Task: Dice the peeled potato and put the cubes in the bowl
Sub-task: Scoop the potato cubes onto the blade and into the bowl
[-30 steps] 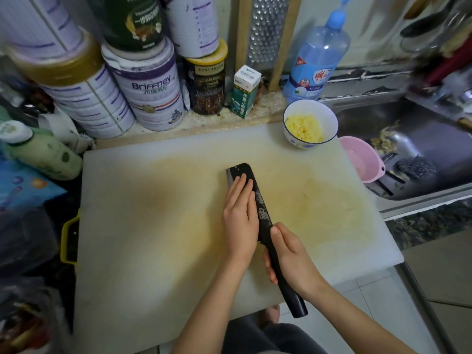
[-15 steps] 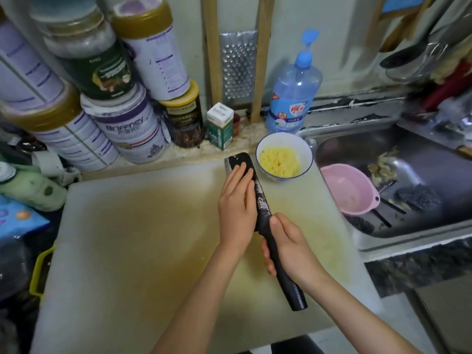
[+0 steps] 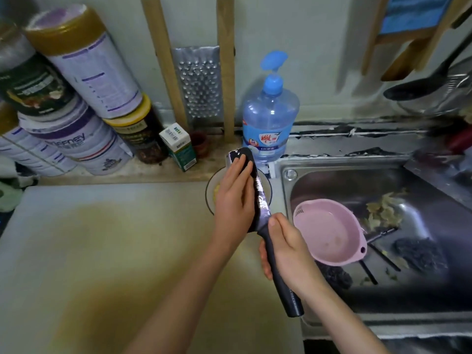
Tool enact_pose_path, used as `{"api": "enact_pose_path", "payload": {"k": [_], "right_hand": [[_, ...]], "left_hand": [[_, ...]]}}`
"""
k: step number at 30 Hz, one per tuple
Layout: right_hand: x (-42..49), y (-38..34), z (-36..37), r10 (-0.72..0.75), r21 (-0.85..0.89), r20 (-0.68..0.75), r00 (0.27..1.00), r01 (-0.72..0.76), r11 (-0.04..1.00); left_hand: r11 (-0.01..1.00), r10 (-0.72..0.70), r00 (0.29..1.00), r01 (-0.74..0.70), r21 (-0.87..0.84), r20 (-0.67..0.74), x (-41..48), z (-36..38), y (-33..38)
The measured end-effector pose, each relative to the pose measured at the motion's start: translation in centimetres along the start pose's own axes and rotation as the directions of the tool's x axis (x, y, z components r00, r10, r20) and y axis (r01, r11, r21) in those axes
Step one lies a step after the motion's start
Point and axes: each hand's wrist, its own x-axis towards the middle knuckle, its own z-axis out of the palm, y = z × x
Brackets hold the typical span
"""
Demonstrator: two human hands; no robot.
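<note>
one knife [image 3: 262,203] now over the bowl [image 3: 210,190]: right hand [image 3: 288,249] grips, left hand [image 3: 235,200] flat-fingered.

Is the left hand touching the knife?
Touching. The head view shows the left hand with straight fingers lying flat against the knife blade, over the bowl.

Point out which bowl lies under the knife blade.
The white bowl, at the board's far edge, mostly hidden by the knife and the left hand pressed flat on it. The pink bowl sits apart in the sink.
</note>
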Motion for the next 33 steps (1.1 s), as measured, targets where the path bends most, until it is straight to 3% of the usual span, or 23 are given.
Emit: {"api": "enact_pose_path", "payload": {"k": [7, 18, 22, 24, 28, 33], "right_hand": [[2.6, 0.4, -2.9, 0.027, -0.053, 0.024, 0.999, -0.025, 0.998], [4.1, 1.5, -5.3, 0.019, -0.229, 0.070, 0.997, -0.003, 0.973], [3.9, 1.3, -6.1, 0.000, -0.246, 0.065, 0.998, 0.016, 0.969], [3.9, 1.0, -6.2, -0.017, -0.247, 0.072, 0.997, 0.035, 0.968], [3.5, 0.4, -5.9, -0.068, -0.308, 0.115, 0.991, 0.100, 0.946], [2.9, 0.0, -5.7, -0.058, -0.293, 0.098, 0.993, 0.084, 0.952]], "left_hand": [[0.998, -0.026, 0.999, 0.024, 0.066, 0.029, 1.3, 2.5, -1.3], [0.893, -0.022, 0.995, -0.023, 0.449, 0.093, -0.3, 0.8, -3.6], [0.862, -0.027, 0.998, -0.006, 0.507, 0.058, -0.7, -0.4, -3.8], [0.857, 0.056, 0.996, -0.084, 0.508, 0.070, -0.6, -0.6, -3.0], [0.811, 0.258, 0.930, -0.355, 0.465, 0.260, -0.4, -0.6, -1.3], [0.789, 0.203, 0.938, -0.327, 0.520, 0.280, -0.8, -1.4, -2.4]]}}
